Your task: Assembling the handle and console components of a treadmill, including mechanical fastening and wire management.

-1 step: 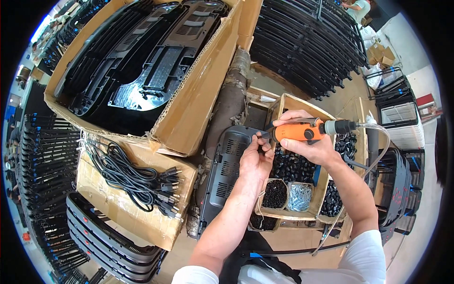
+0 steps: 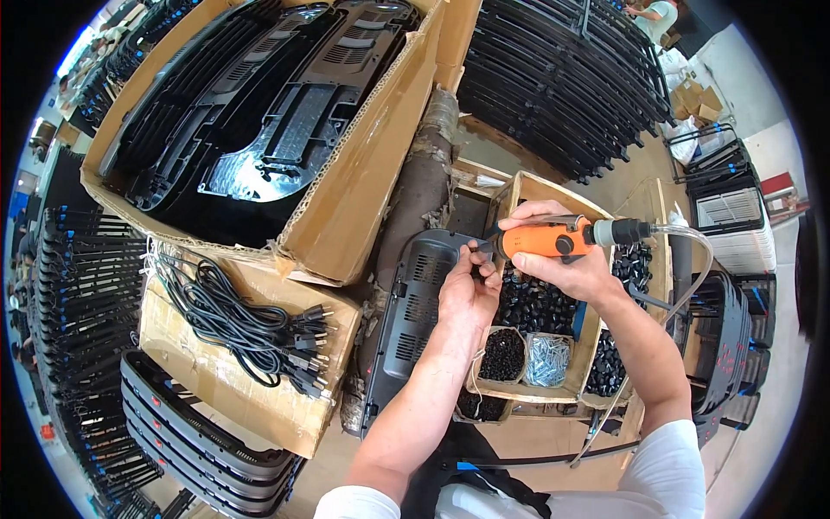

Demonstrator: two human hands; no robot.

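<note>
My right hand [image 2: 575,275] is wrapped round an orange air screwdriver [image 2: 538,243], held almost level with its nose to the left. From its rear end runs a clear hose [image 2: 699,238]. My left hand [image 2: 469,296] pinches with its fingertips at the tool's nose; what lies between them is too small and hidden to name. Under and beside that hand is a black vented plastic cover [image 2: 411,324], lying on a worn, padded brown surface [image 2: 424,164]. Part of the cover is hidden by my left forearm.
Right of the cover stands a wooden parts tray [image 2: 594,342] with black plastic pieces [image 2: 545,307], black screws [image 2: 502,355] and silver screws [image 2: 547,361]. A cardboard box [image 2: 372,173] of black covers rises at far left. Power cords [image 2: 233,316] lie nearer; black frames [image 2: 562,78] stand behind.
</note>
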